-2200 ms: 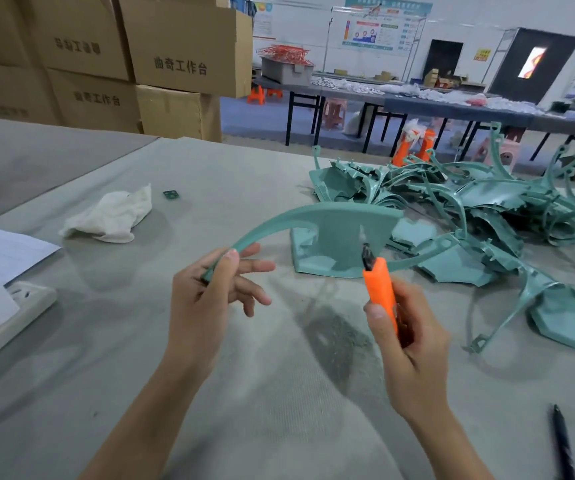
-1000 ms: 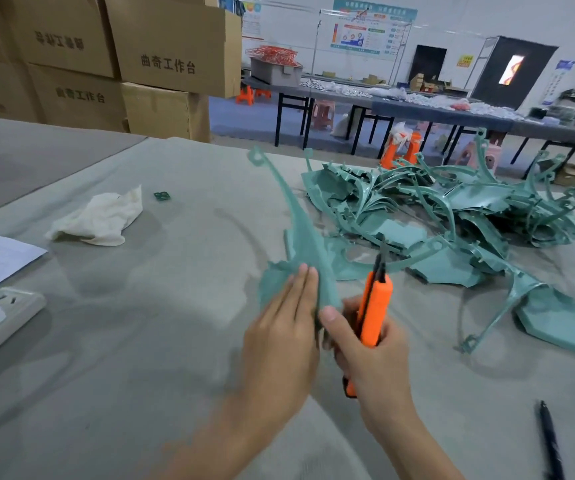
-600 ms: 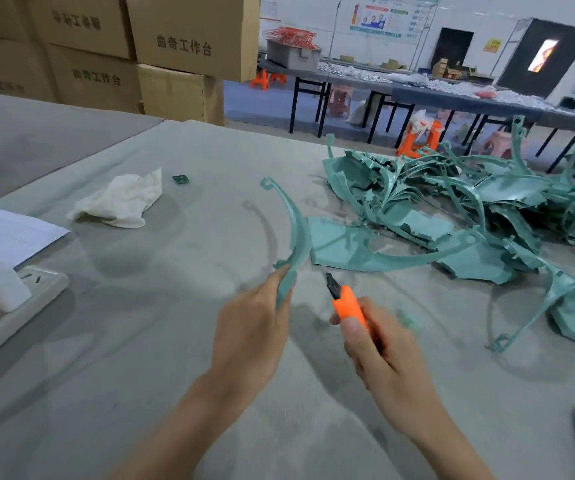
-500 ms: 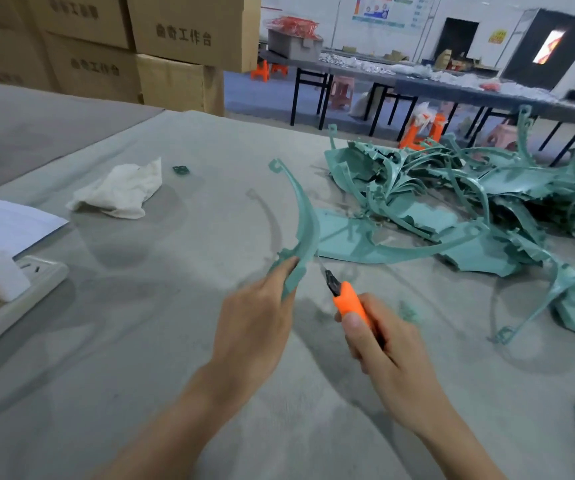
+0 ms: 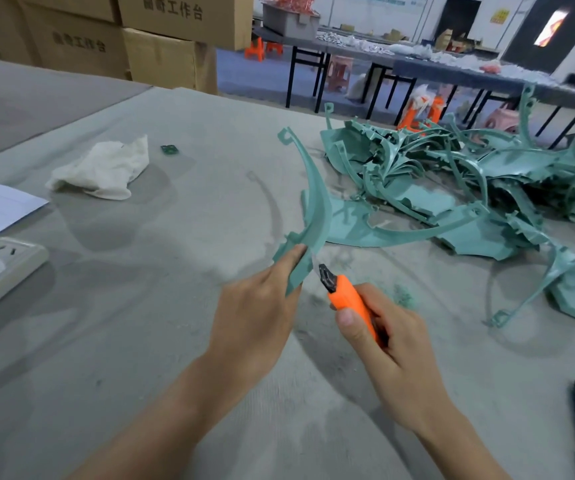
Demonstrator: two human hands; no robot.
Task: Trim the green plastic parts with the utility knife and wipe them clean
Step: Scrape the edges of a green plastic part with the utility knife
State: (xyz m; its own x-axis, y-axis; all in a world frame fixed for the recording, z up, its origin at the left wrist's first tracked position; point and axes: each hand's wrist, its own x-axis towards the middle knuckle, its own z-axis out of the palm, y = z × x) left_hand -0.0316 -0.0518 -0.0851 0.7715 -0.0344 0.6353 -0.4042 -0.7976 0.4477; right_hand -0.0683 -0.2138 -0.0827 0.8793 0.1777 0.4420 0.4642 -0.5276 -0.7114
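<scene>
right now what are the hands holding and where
The left hand grips the curved green part at its lower end; right hand grips the utility knife by its handle.

Soft, even indoor light leaves diffuse shadows on the grey table (image 5: 112, 358), notably beside the white cloth (image 5: 100, 169). A bright opening (image 5: 552, 27) glares at top right. Edges bend with wide-angle distortion; the left hand (image 5: 254, 320) and far background look slightly blurred.

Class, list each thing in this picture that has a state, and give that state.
left hand, pinching the curved green part near its lower end.
curved green part, raised, roughly upright.
right hand, gripping the utility knife.
utility knife, nose pointing at the held part.
white cloth, crumpled, untouched.
pile of green parts, heaped, untouched.
</scene>
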